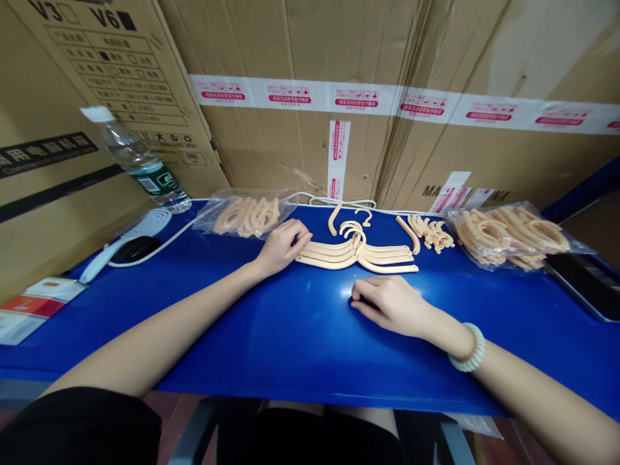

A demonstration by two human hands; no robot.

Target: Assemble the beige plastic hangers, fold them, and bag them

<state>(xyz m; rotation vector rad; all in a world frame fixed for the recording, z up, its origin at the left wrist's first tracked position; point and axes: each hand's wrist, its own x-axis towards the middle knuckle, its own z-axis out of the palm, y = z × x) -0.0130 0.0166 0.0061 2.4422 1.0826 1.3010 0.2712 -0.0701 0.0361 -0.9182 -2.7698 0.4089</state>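
Beige hangers (356,250) lie just right of the left hand (283,247).

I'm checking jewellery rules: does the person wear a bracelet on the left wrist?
No, the pale bracelet circles the right wrist, while the left wrist is bare.

The print (113,77) at ten o'clock is too small to read; edges crop the card (36,310) at nine, the right arm (547,395) at four.

Cream hangers (357,252) lie flat on the blue table (271,349), nested in a row, arms spread toward its side edges, hooks facing its far edge.
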